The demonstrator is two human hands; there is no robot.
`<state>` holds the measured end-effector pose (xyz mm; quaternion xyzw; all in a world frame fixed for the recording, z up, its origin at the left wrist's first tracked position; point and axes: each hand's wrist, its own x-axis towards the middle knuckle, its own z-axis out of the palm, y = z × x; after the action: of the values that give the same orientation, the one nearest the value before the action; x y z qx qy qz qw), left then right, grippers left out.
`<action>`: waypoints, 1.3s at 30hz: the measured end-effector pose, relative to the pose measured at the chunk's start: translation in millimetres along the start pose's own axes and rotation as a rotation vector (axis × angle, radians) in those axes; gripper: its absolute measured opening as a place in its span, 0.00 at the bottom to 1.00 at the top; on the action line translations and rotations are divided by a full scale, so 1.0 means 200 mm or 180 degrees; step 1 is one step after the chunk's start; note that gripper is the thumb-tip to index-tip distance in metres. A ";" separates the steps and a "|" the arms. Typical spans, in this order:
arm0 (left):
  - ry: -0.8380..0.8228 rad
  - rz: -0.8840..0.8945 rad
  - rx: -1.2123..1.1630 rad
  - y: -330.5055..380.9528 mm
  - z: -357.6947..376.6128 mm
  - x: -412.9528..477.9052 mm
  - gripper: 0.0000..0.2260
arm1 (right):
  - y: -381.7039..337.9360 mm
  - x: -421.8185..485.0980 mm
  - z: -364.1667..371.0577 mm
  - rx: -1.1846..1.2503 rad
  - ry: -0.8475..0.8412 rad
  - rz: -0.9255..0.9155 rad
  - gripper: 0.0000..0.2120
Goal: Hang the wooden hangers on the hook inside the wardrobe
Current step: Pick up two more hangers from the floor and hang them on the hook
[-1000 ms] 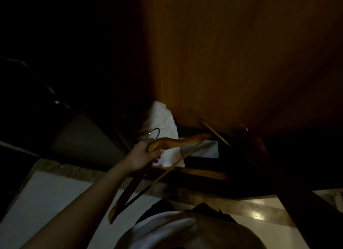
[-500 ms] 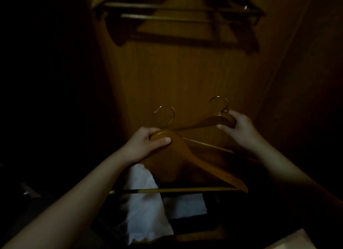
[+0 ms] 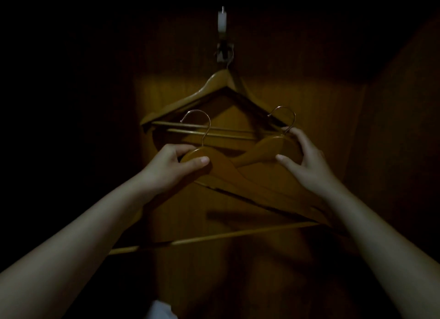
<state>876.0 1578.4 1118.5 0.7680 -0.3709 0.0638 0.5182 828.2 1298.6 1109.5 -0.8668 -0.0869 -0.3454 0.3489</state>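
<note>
Inside the dark wardrobe a small wall hook (image 3: pixel 223 50) sits high on the wooden back panel. Two wooden hangers (image 3: pixel 204 92) hang from it, one behind the other. My left hand (image 3: pixel 175 167) grips the top of a wooden hanger (image 3: pixel 221 168) whose metal hook points up below the hung pair. My right hand (image 3: pixel 303 160) holds the neck of a second wooden hanger (image 3: pixel 264 149), thumb in front, fingers behind near its metal hook. The two held hangers cross each other in the middle.
The wardrobe's wooden back panel (image 3: pixel 309 109) is lit in the centre; its right side wall (image 3: pixel 400 128) is dim and the left side is black. A white cloth (image 3: pixel 159 311) shows at the bottom edge.
My view has tilted up from the wardrobe floor to the wall hook. Both hands have raised their hangers toward the hung pair; the right hand came into view holding the second hanger.
</note>
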 end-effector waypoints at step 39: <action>0.0316 0.0135 0.0183 0.28 -0.43 0.48 0.06 | -0.27 1.17 -0.10 -0.0272 -0.0505 -0.0023 0.42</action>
<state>933.5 1593.1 1246.0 0.7704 -0.3589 0.1235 0.5123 972.1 1304.4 1303.5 -0.9052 -0.1026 -0.2803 0.3024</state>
